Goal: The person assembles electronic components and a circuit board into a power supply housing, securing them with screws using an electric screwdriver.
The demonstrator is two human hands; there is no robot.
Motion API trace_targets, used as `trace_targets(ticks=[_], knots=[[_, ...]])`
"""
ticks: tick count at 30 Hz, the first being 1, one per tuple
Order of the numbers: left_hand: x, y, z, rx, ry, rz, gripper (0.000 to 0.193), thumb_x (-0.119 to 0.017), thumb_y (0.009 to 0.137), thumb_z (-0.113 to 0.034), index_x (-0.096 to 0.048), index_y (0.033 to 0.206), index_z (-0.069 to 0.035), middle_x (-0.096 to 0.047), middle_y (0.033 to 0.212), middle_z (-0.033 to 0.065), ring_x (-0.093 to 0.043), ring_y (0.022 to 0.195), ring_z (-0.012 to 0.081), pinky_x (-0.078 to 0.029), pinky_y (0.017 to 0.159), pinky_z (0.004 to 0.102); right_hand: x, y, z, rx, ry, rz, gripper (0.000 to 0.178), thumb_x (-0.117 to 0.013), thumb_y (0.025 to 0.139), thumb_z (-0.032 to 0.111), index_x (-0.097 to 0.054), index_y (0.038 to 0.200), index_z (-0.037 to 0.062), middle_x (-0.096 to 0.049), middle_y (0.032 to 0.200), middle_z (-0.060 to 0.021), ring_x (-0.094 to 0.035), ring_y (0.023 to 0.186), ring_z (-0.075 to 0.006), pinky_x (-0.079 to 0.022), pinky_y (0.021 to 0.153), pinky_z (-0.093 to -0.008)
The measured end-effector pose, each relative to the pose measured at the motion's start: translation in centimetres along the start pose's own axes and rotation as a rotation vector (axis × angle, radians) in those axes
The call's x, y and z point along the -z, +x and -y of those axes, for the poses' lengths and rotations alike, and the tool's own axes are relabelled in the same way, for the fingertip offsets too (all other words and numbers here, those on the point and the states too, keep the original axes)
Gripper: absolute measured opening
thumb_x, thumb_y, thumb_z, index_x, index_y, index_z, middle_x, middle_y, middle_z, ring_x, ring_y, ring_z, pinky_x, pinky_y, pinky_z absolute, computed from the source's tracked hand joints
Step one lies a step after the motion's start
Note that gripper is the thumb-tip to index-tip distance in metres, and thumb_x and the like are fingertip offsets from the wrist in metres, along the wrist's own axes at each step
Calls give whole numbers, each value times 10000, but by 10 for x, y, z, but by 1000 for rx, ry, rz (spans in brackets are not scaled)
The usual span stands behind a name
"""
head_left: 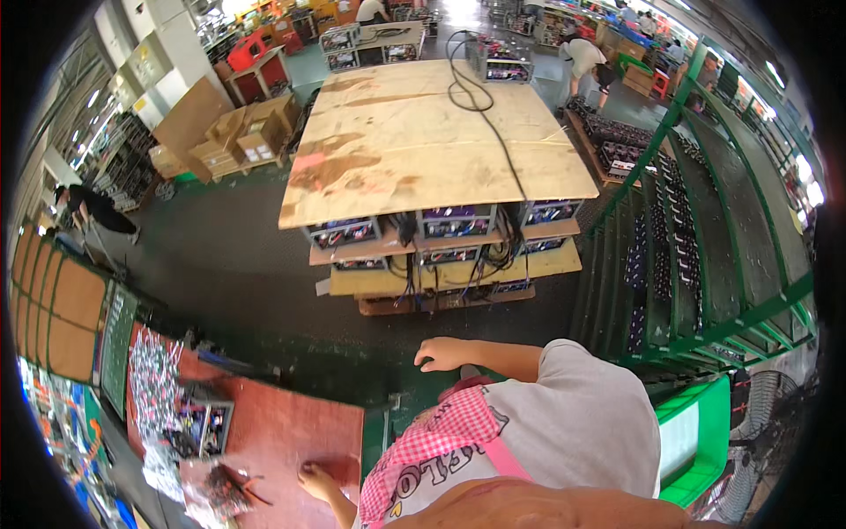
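My left hand (319, 480) is low over the right part of a red tabletop (300, 414), near its edge. Its fingers are bent, with a small dark patch at their tips; whether they hold anything is too small to make out. In front of my body, my right hand (441, 354) hangs over the floor with fingers loosely bent and nothing visible in it. On the red tabletop lie a heap of silvery wired parts (157, 375), a metal-framed unit with wiring (210, 428), clear plastic bags (165, 467) and a bundle of dark and red wires (231, 494).
Ahead stands a plywood-topped stack (423, 141) with wired units (454, 220) on its lower boards and hanging black cables (502, 251). A green-railed rack (705, 229) is at right, above a green bin (705, 432). One person (101, 212) is at left, another (586, 66) bends far right.
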State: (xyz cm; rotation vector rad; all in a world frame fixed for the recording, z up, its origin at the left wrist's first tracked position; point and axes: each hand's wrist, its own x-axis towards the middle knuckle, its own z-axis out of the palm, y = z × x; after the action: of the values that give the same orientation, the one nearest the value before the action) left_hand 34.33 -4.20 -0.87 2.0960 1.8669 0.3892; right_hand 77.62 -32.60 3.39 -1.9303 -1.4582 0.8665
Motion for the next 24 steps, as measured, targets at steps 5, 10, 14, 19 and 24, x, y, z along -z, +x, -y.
trace_targets(ticks=[5,10,14,19,24], knots=[[-35,-1,-145,-219,-52,-199,351,-634,867,-150,-616,1192,-19,-595,1173,230,-578,1072,408,-481,925,499,135,-25,-39,-88,38,-119,327,-663,892,272,-680,1125,44,-681,1063,-168,-651,991,-343,-508,853,-440],[-63,-9,-360,-775,-335,6,376,-677,837,-63,-611,1205,-30,-554,1296,204,-501,1218,393,-414,1023,480,228,-33,-50,-233,15,-413,317,-613,940,293,-680,1118,39,-715,1057,-144,-690,985,-284,-527,844,-386],[-86,-5,-500,-1051,-512,213,358,-681,859,-83,-605,1207,-51,-539,1318,198,-495,1223,403,-401,1022,484,276,-37,-56,-122,182,-567,280,-634,938,250,-692,1108,35,-727,1000,-131,-699,912,-240,-532,796,-350],[-131,6,-655,-1270,-576,229,353,-670,864,-134,-595,1197,-45,-537,1295,223,-494,1216,423,-413,1000,502,404,-23,-124,-192,166,-660,282,-657,927,228,-694,1129,34,-729,1010,-89,-671,925,-156,-524,807,-309],[-200,28,-767,-1239,-427,206,417,-665,864,-196,-576,1252,-71,-533,1310,226,-493,1220,422,-410,1012,506,576,28,-259,-258,140,-1091,321,-687,890,265,-703,1103,25,-728,988,-85,-664,899,-158,-520,783,-312]])
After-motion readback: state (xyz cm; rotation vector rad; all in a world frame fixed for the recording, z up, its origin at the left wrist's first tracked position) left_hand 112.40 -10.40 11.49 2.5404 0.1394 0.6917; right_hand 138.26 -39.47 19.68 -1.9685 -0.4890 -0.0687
